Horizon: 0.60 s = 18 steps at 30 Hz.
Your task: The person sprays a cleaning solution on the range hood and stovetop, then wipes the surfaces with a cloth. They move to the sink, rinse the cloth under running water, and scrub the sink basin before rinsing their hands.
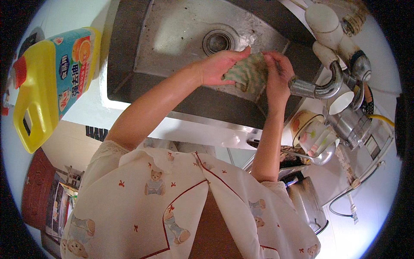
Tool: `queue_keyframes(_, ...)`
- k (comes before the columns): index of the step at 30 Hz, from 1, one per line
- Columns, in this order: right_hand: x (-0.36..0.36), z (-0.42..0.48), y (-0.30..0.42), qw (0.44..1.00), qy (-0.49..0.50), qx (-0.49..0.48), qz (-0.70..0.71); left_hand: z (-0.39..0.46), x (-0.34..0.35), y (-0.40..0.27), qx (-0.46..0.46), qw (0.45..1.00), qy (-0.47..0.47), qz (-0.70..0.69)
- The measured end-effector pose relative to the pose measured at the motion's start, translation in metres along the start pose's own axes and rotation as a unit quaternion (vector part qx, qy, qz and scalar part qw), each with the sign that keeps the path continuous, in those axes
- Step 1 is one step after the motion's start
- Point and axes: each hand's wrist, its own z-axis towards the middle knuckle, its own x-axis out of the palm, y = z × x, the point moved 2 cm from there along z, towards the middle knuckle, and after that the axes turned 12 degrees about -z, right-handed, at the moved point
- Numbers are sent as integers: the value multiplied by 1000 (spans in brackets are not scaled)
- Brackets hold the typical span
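Note:
A green and pale striped cloth (248, 73) is stretched between my two hands over a stainless steel sink (181, 22). My left hand (221, 67) grips its left side, thumb along the top edge and fingers at the lower edge. On the cloth's right side, my right hand (278, 69) holds on with bent fingers, close to the mouth of the metal faucet (302, 87). The round drain (219, 42) lies just beyond my left hand. Whether water is running cannot be told.
A yellow detergent jug (42, 81) with a red cap lies left of the sink. At the right, white pipe fittings (323, 22) join the faucet. Below them are a floral cup (315, 136), a metal ladle (323, 157), a metal canister (351, 124) and a metal pot (305, 200).

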Motion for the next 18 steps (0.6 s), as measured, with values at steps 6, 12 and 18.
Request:
queue_keyframes(6,1,3,-13,986,-21,86,138,-4,4,-2,-4,999,28,34)
queue_keyframes(12,-10,10,-19,963,-38,122,236,1,-5,-4,-21,999,21,33)
queue_keyframes(18,-7,-1,-16,977,60,162,123,-10,-3,-12,37,999,-26,30)
